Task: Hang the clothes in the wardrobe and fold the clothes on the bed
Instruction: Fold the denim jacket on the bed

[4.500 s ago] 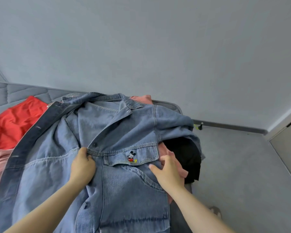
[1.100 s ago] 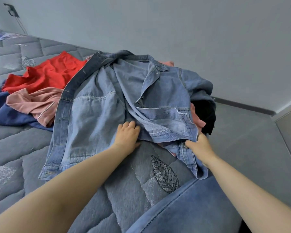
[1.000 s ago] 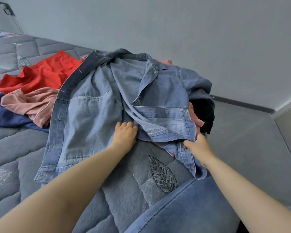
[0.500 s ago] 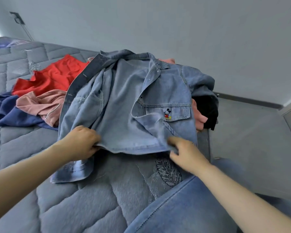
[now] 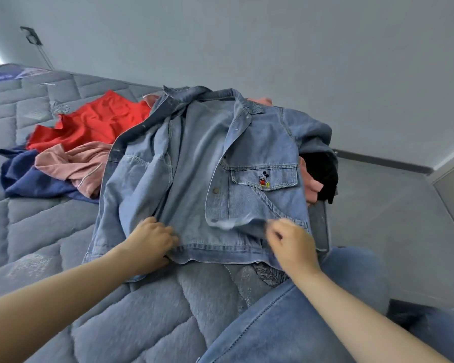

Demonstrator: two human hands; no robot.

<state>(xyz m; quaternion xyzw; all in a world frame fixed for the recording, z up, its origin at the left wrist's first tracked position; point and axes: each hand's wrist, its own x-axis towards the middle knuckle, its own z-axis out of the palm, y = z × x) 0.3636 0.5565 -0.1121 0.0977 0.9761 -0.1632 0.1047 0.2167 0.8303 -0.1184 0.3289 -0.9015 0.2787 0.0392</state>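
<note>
A light blue denim jacket (image 5: 194, 166) lies front up on the grey quilted bed (image 5: 50, 231), collar toward the wall, its front open. A cartoon mouse patch sits on its right chest pocket flap. My left hand (image 5: 152, 239) grips the jacket's bottom hem at the left. My right hand (image 5: 291, 242) is blurred at the hem on the right, its fingers curled at the edge of the right front panel; I cannot tell if it holds the cloth.
A red garment (image 5: 97, 121), a pink garment (image 5: 74, 163) and a navy garment (image 5: 29, 176) lie piled on the bed's left. Pink and black clothes (image 5: 320, 174) stick out under the jacket's right side. My denim-clad knee (image 5: 286, 323) rests at the bed's near edge.
The jacket's right front panel has been turned over so its pocket patch faces up. Both hands have moved to the bottom hem and drawn it toward me.
</note>
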